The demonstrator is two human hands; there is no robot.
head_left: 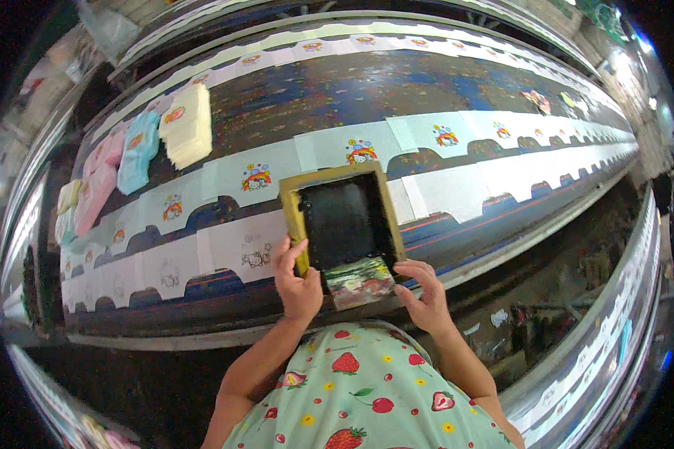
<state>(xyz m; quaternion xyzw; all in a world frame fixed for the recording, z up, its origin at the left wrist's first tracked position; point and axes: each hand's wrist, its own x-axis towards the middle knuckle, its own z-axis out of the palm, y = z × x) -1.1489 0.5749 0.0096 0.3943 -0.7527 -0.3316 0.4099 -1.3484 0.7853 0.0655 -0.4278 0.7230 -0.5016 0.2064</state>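
Note:
A screen printing frame (pixel 294 217) with a yellow-brown rim and dark mesh lies tilted over the near row of cloth pieces. At its near end, a paint-smeared squeegee or block (pixel 358 283) rests inside it, streaked with white, green and red; its exact kind is hard to tell. My left hand (pixel 299 290) grips the frame's left side near the bottom, thumb and fingers bent around the rim. At the lower right corner, my right hand (pixel 425 301) is closed with fingertips and thumb against the rim. The cloth beneath the frame is hidden.
A long dark, paint-spotted table (pixel 277 101) carries rows of pale cloth pieces. Left of the frame, the near-row cloth (pixel 228 243) bears black outline prints. Pieces in the row behind show coloured prints. Yellow (pixel 189 135), blue (pixel 137 161) and pink (pixel 97 187) cloth stacks lie left.

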